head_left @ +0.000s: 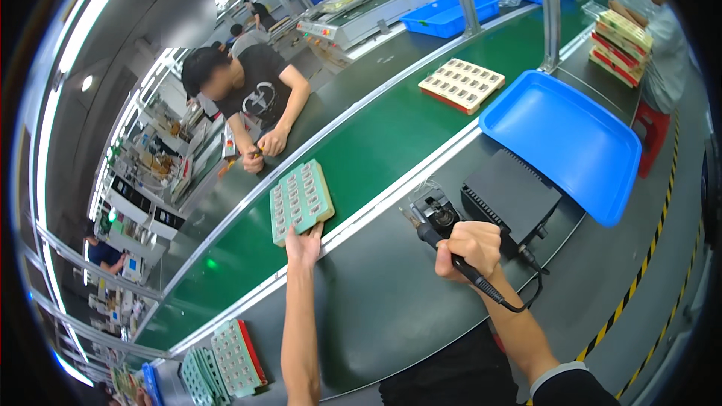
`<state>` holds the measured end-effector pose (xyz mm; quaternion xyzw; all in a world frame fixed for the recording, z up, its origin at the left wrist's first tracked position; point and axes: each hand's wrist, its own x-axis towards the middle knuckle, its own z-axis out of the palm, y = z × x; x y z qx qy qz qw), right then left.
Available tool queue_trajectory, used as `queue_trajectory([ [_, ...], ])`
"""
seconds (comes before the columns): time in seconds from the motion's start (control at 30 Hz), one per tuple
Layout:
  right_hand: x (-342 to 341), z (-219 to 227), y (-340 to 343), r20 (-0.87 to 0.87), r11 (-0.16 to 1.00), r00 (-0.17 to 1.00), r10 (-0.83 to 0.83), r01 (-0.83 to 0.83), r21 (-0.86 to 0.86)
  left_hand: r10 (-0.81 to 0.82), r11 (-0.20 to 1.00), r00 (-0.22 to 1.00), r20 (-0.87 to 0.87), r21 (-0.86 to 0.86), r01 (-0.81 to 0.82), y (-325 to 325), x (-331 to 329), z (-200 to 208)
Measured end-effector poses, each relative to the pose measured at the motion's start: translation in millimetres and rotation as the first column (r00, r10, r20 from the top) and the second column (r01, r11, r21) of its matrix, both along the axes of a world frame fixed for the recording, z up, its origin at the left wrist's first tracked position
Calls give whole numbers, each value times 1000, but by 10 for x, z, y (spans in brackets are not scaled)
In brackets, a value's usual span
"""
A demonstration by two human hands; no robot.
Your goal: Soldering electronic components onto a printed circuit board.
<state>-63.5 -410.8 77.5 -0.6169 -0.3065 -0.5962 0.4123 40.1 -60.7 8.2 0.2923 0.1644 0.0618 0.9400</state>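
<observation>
My left hand (pixel 303 246) grips the near edge of a pale green tray (pixel 316 220) with rows of small pale parts, holding it over the green conveyor belt (pixel 368 162). The fingers go under the tray and are mostly hidden. In my right fist (pixel 474 248) is a black soldering iron (pixel 430 236), its tip pointing up and to the left. The tip is close to a black iron stand (pixel 440 210); I cannot tell whether they touch. A cable loops from the handle back to a black box-shaped soldering station (pixel 511 194).
A cream and red tray (pixel 461 81) of parts lies farther up the belt. A large blue tray (pixel 560 143) is beyond the station. More green trays (pixel 239 361) sit at lower left. Across the belt a person (pixel 252 94) works; stacked trays (pixel 620 45) stand at far right.
</observation>
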Motion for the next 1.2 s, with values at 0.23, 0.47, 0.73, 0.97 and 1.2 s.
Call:
queue_trajectory([
  [0.23,97,-132,240,-51,997,998,31,-34,-72,-399,914,915,-63,52,402,333,-178,213],
  [0.47,123,-262,450,-114,992,990,83,-93,-83,-215,976,971,-102,-53,211,310,-88,-75],
  [0.73,142,-315,425,-84,992,996,37,-47,-121,-59,882,978,-199,449,145,217,37,220],
  [0.97,134,-284,415,-94,993,995,27,-37,-115,32,828,985,-168,557,68,215,98,234],
  [1.2,79,-276,442,-120,993,993,14,-28,-115,165,878,984,68,444,-178,43,248,100],
])
